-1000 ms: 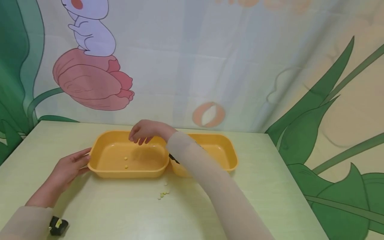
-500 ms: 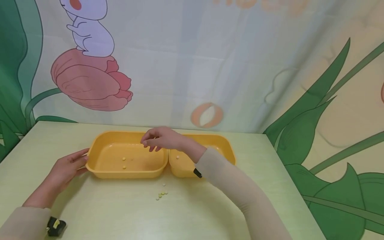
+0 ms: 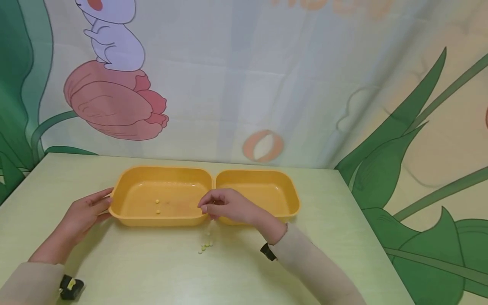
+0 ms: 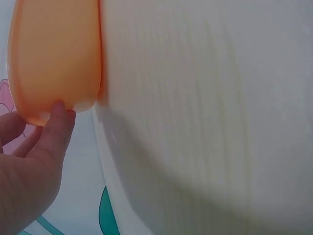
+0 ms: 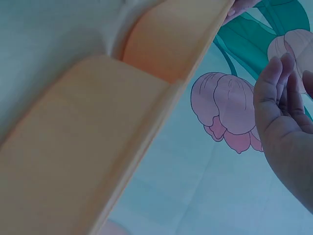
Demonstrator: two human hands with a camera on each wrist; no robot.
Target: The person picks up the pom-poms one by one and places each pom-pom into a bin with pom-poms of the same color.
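Two yellow trays stand side by side on the table. My left hand [image 3: 84, 215] touches the outer end of the left tray [image 3: 164, 221]; in the left wrist view its fingertips [image 4: 58, 107] lie against the tray's wall. Two small round yellow pieces [image 3: 157, 201] lie in that tray. My right hand [image 3: 228, 205] hovers where the trays meet, over the near edge of the right tray [image 3: 280, 197], fingers loosely bent. In the right wrist view its thumb stands apart from the fingers, and nothing shows between them. Several small pale pieces [image 3: 206, 245] lie on the table below it.
A patterned curtain [image 3: 213, 106] hangs behind the table [image 3: 160, 271]. Black devices show at both sleeves, one by the left cuff [image 3: 70, 288] and one by the right cuff [image 3: 268, 252].
My right hand has moved from over the left tray toward me and to the right, down to where the trays meet. My left hand has stayed at the left tray's end.
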